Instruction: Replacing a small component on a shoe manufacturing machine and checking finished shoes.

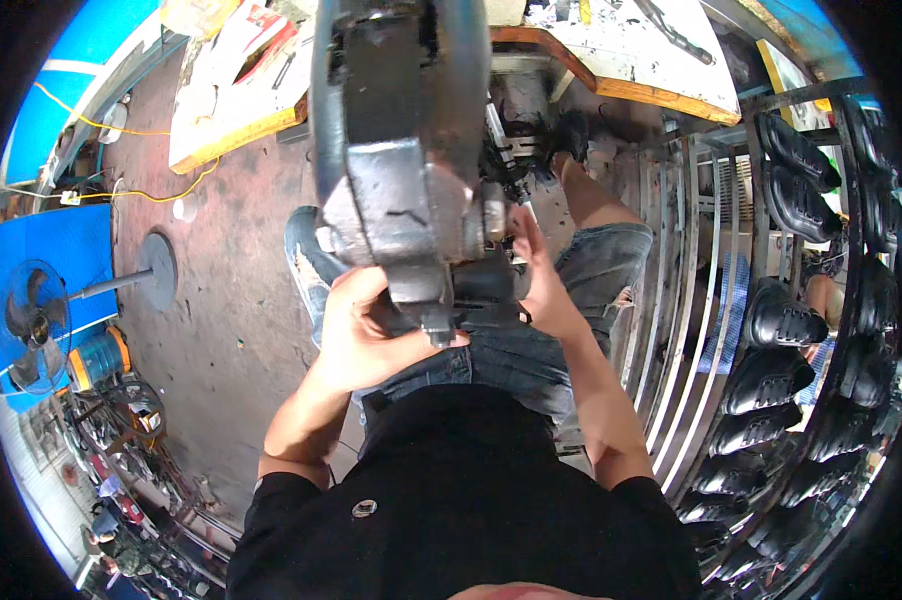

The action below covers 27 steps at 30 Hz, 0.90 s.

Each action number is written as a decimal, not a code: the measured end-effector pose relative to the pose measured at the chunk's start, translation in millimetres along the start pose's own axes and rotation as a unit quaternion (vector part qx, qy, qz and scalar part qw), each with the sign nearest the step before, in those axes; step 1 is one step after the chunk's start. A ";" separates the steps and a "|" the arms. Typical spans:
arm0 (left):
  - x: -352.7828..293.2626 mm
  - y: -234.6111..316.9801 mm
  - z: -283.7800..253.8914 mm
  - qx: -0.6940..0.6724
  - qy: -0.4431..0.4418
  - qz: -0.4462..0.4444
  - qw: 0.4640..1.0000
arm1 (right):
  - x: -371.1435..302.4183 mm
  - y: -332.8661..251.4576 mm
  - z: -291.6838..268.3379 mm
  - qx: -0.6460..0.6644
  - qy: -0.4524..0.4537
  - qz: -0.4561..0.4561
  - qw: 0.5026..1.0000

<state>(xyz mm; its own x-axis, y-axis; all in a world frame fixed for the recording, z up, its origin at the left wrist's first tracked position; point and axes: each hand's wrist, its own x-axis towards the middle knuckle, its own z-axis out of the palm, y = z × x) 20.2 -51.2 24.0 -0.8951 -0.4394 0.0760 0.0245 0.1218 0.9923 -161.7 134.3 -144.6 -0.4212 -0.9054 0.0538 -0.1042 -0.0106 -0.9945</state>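
A large dark metal machine head, worn and oily, fills the upper middle and hides much of what lies under it. Below its near end is a black piece, only partly visible; its kind cannot be made out. On its left side, my left hand curls round the piece, thumb reaching under the machine's lower tip. At the other side, my right hand grips the piece's edge, its fingers pointing up beside the machine and slightly blurred. Some fingertips of both hands are hidden.
White worktables with wooden edges stand at far left and far right. Close on my right is a metal rack beside several black shoes. A pedestal fan stands left. A yellow cord crosses the floor. Another person's leg shows ahead.
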 end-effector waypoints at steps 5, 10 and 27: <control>-16.2 -14.8 10.9 -0.064 0.037 -0.080 0.994 | 4.2 14.4 1.6 0.249 -0.054 0.110 0.961; -3.8 -21.6 26.4 -0.122 0.044 0.024 0.991 | -4.8 -6.2 -61.4 0.228 -0.083 0.097 0.965; -37.2 -50.4 28.3 -0.240 0.127 -0.116 0.955 | -19.0 -125.8 -159.8 -0.014 0.104 0.030 0.994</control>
<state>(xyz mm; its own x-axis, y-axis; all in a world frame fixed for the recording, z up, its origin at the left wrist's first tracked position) 39.6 -15.7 -31.7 -0.7659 -0.6139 -0.1912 0.0940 -0.4011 0.9112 -284.6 220.7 -6.1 -0.6050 -0.7961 0.0141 -0.0967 0.0559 -0.9937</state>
